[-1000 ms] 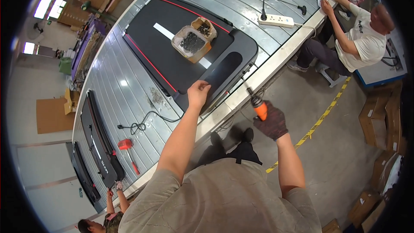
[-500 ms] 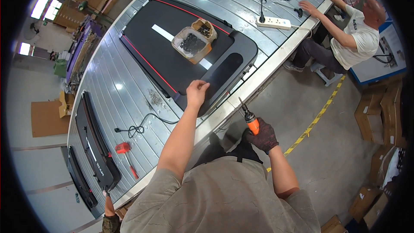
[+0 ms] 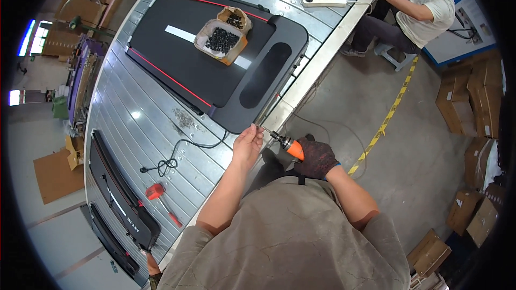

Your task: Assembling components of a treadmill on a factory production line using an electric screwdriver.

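My right hand (image 3: 317, 158), in a dark knit glove, grips an orange and black power screwdriver (image 3: 293, 149), its bit pointing up and left. At the bit's tip, my bare left hand (image 3: 248, 145) has its fingers pinched together; whatever lies between them is too small to make out. Both hands are by the table's near edge, close to the corner of a black walking-pad treadmill (image 3: 247, 88) with red side lines. On its belt rest a larger tub of black screws (image 3: 222, 41) and a smaller tub of small fasteners (image 3: 235, 19).
A red mallet (image 3: 156, 191) and a coiled black cable (image 3: 167, 164) lie on the ribbed metal table (image 3: 207, 156). Two more black treadmills stand at the left, with a person's hand (image 3: 149, 252) there. A white power strip (image 3: 324, 1) and a seated co-worker (image 3: 424, 11) are at the right.
My left hand has come back from the treadmill to the screwdriver's tip. The screwdriver has swung left to meet it. The whole view has shifted slightly.
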Action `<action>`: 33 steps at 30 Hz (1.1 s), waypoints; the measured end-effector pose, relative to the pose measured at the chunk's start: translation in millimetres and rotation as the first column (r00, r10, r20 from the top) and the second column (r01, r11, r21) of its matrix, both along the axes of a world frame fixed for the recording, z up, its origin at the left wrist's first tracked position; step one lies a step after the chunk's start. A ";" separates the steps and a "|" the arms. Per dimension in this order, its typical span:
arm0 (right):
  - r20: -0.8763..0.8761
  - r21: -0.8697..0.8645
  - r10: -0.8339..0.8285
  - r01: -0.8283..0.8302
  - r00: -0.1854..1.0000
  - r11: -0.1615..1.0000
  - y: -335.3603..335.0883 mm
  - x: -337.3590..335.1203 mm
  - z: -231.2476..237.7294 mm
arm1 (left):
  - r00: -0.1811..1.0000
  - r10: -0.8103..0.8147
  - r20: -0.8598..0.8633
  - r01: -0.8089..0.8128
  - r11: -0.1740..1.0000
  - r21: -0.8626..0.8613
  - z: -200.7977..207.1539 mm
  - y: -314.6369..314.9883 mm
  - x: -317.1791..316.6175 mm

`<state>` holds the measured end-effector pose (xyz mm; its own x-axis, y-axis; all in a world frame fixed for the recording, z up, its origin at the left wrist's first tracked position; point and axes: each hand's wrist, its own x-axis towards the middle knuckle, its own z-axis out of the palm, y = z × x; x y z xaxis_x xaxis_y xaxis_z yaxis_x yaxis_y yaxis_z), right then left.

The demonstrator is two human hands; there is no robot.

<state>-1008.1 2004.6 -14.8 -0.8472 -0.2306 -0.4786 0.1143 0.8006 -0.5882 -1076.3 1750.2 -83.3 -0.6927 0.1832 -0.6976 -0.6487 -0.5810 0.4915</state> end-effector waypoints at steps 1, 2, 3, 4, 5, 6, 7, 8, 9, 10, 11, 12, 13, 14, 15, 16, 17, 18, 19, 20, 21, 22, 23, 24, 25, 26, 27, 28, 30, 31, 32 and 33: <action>0.003 0.012 0.014 -0.014 1.000 1.000 -2.2 -0.4 2.0 | 1.000 0.001 0.008 -0.001 1.000 0.004 -1.4 -1.5 1.5; 0.010 0.015 0.016 -0.016 1.000 1.000 -4.1 0.4 1.4 | 1.000 0.001 0.007 -0.001 1.000 0.029 -2.6 -2.8 2.7; 0.004 0.002 0.020 -0.020 1.000 1.000 -5.9 1.3 0.8 | 1.000 0.001 0.005 -0.001 0.998 0.055 -3.5 -3.9 3.8; -0.003 -0.011 0.024 -0.024 1.000 1.000 -8.0 2.2 0.8 | 1.000 -0.002 0.008 0.002 0.999 0.053 -3.9 -5.8 4.4; 0.002 -0.009 0.023 -0.023 1.000 1.000 -9.4 3.1 1.8 | 1.000 -0.003 0.014 0.002 0.998 0.055 -4.2 -6.6 5.5; 0.009 -0.013 0.017 -0.017 1.000 1.000 -10.4 4.0 3.7 | 1.000 -0.008 0.007 0.008 0.999 0.041 -4.2 -7.0 6.7; 0.014 -0.017 0.009 -0.009 1.000 1.000 -11.6 3.9 4.7 | 1.000 -0.015 -0.001 0.016 1.000 0.025 -4.4 -7.9 6.6; 0.017 -0.018 0.006 -0.005 1.000 1.000 -12.5 4.2 4.5 | 1.000 -0.019 0.002 0.019 1.000 0.025 -5.2 -9.4 6.9; 0.032 -0.023 0.006 -0.005 0.999 1.000 -13.1 4.7 4.2 | 0.999 -0.041 -0.005 0.041 0.999 0.005 -5.3 -10.7 6.9; 0.046 -0.028 0.005 -0.004 0.999 1.000 -12.6 5.0 3.7 | 0.998 -0.063 -0.013 0.063 0.998 -0.015 -5.6 -11.1 6.4; 0.049 -0.029 -0.002 0.004 0.999 1.000 -11.8 4.8 3.5 | 0.997 -0.071 -0.009 0.070 0.997 -0.017 -5.8 -11.7 5.7; 0.055 -0.039 0.001 0.001 0.998 0.999 -10.5 4.0 3.5 | 0.995 -0.093 -0.030 0.092 0.995 -0.030 -5.8 -12.6 4.9; 0.062 -0.049 0.003 0.000 0.998 0.999 -8.5 4.0 3.5 | 0.992 -0.119 -0.049 0.117 0.992 -0.044 -4.9 -12.7 4.1; 0.067 -0.053 -0.008 0.012 0.998 0.999 -5.5 4.4 3.5 | 0.991 -0.130 -0.043 0.128 0.991 -0.047 -3.8 -13.4 2.5; 0.069 -0.053 0.009 -0.005 0.998 0.999 -1.3 5.1 3.1 | 0.953 -0.257 -0.159 0.232 0.960 -0.156 -2.7 -14.5 0.2; 0.071 -0.056 0.022 -0.018 0.997 0.998 2.6 5.6 1.4 | 0.884 -0.391 -0.257 0.322 0.906 -0.274 -0.9 -14.3 -3.0; 0.078 -0.063 0.004 0.001 0.997 0.998 8.2 5.9 -2.0 | 0.878 -0.409 -0.248 0.340 0.898 -0.278 0.6 -12.8 -5.2; 0.096 -0.124 0.021 -0.009 0.995 0.992 15.1 6.0 -6.3 | 0.817 -0.495 -0.296 0.393 0.853 -0.343 2.0 -10.8 -7.0; 0.110 -0.186 0.040 -0.019 0.993 0.982 21.1 4.4 -10.3 | 0.744 -0.576 -0.339 0.435 0.802 -0.410 2.3 -8.5 -10.1; 0.163 -0.218 0.032 0.004 0.986 0.976 24.8 3.9 -15.0 | 0.735 -0.593 -0.328 0.452 0.789 -0.415 -5.0 -4.2 -10.1; 0.170 -0.229 0.015 0.024 0.985 0.973 24.5 6.7 -29.7 | 0.833 -0.498 -0.241 0.426 0.855 -0.296 -18.3 2.7 -7.2; 0.161 -0.231 -0.014 0.051 0.987 0.972 21.0 10.5 -53.6 | 0.907 -0.401 -0.129 0.375 0.909 -0.182 -33.9 8.9 -5.1; 0.150 -0.234 -0.037 0.071 0.988 0.970 19.0 10.8 -66.7 | 0.902 -0.415 -0.117 0.389 0.901 -0.192 -45.1 15.8 -5.5; 0.158 -0.247 -0.047 0.086 0.986 0.965 14.5 10.6 -80.1 | 0.962 -0.275 0.005 0.273 0.952 -0.138 -57.4 23.5 -8.5; 0.192 -0.227 -0.102 0.145 0.976 0.963 5.8 2.6 -88.4 | 0.983 -0.125 0.135 0.139 0.985 -0.103 -70.9 30.1 -13.8; 0.224 -0.206 -0.155 0.202 0.962 0.958 -1.1 -3.2 -92.9 | 0.982 -0.136 0.133 0.157 0.973 -0.169 -76.2 35.6 -20.4; 0.234 -0.219 -0.160 0.212 0.959 0.952 -4.2 -7.4 -97.7 | 0.979 -0.142 0.143 0.167 0.969 -0.182 -79.9 38.8 -24.1; 0.245 -0.213 -0.166 0.220 0.955 0.952 -6.2 -11.1 -102.1 | 0.975 -0.106 0.194 0.155 0.954 -0.255 -79.7 44.3 -28.8; 0.260 -0.206 -0.141 0.198 0.955 0.958 -2.3 -14.1 -109.6 | 0.965 -0.080 0.252 0.174 0.909 -0.378 -78.3 55.7 -31.7; 0.268 -0.216 -0.150 0.211 0.952 0.954 -1.9 -15.7 -110.5 | 0.962 -0.089 0.259 0.188 0.903 -0.387 -81.2 54.8 -31.5; 0.270 -0.203 -0.134 0.193 0.954 0.960 -2.4 -17.6 -110.9 | 0.964 -0.058 0.258 0.164 0.897 -0.410 -83.4 53.0 -31.6; 0.271 -0.189 -0.119 0.174 0.955 0.966 -2.8 -20.3 -111.1 | 0.966 -0.027 0.256 0.139 0.891 -0.432 -85.6 50.9 -32.7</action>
<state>-1028.4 2001.9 -125.8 -0.7351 -0.2309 -0.6374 0.3890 0.6264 -0.6755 -1109.0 1801.1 -168.9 -0.4931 -0.1343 -0.8596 -0.8139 -0.2779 0.5103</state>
